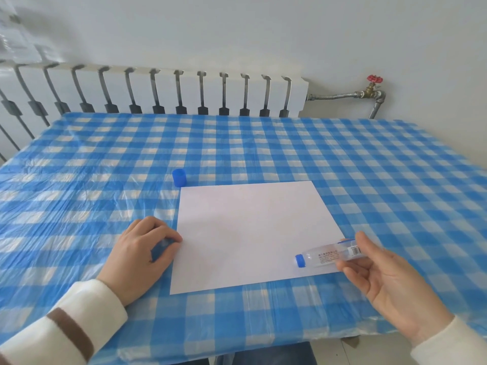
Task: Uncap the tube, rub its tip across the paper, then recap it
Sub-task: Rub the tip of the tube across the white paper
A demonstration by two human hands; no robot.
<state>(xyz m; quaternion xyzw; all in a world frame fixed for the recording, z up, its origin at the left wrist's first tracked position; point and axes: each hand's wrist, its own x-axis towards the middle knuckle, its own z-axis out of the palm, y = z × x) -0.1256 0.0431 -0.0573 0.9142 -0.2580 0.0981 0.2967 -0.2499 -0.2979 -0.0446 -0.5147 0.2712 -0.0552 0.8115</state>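
A clear tube (326,255) with a printed label and a blue tip end (300,260) lies level just above the near right corner of the white paper (250,227). My right hand (382,280) pinches its rear between thumb and fingers, and the blue tip points left. My left hand (142,254) rests on the cloth at the paper's left edge. Its fingers curl round a small blue piece (158,251) that looks like a cap and is mostly hidden. A blue cap (179,177) stands alone beyond the paper's far left corner.
The table wears a blue and white checked plastic cloth (290,146). A white radiator (158,90) runs along the wall behind it. At the back right are a metal pipe and a red valve (374,80). The table's near edge is close to my body.
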